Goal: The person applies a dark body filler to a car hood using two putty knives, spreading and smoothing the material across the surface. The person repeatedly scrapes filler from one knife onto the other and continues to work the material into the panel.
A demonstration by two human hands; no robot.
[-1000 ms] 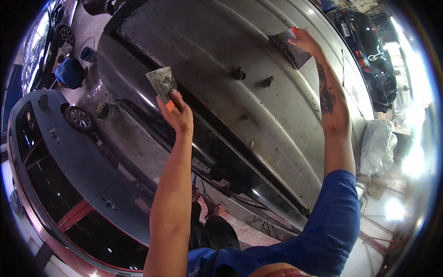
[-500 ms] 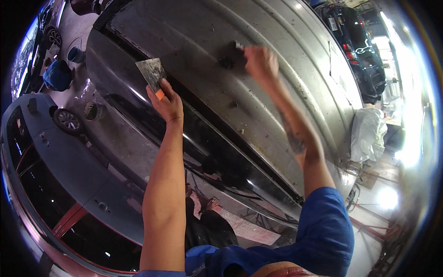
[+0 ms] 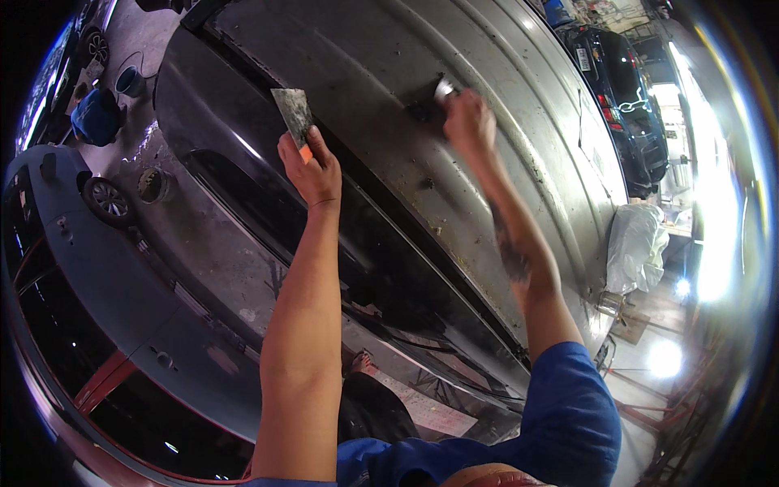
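My left hand [image 3: 312, 166] grips a flat scraper [image 3: 292, 109] with a stained metal blade and orange on its handle, held above the long dark groove along the vehicle roof's near side. My right hand [image 3: 472, 122] is closed on a second scraper [image 3: 446, 88], low over the ribbed grey metal roof [image 3: 373, 150], its blade partly hidden by the fingers. Beside that blade sits a dark lump of material [image 3: 419, 109]; smaller specks lie lower on the metal.
A grey car [image 3: 130, 308] stands at the left. Beyond it a person in blue [image 3: 96, 118] crouches near a blue bucket [image 3: 130, 81], with another bucket [image 3: 154, 185] closer. A black car [image 3: 629, 105] and white plastic sheeting [image 3: 637, 247] are at the right.
My right hand has swept left and inward from the roof's far right part to the lumps, its scraper turned. My left hand still holds its scraper, slightly higher in view.
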